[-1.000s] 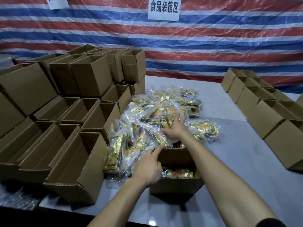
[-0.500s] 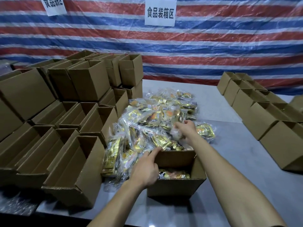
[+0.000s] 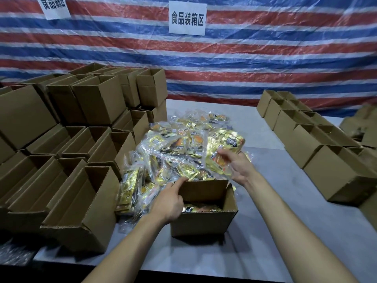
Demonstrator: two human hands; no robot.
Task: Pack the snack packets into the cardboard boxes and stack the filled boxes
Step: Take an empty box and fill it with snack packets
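A gold packet (image 3: 221, 160) is now up off the pile (image 3: 179, 148), pinched in the right grip (image 3: 237, 167) just beyond the box (image 3: 204, 223). A second ago that grip was pressed into the pile, fishing. The left grip (image 3: 169, 203) clasps the box's left wall, steadying it near the desk's (image 3: 265, 242) front edge. The box holds only a shallow layer, so filling has barely begun. Empty boxes (image 3: 85, 211) crowd the left edge; more boxes (image 3: 334, 176) line the right edge.
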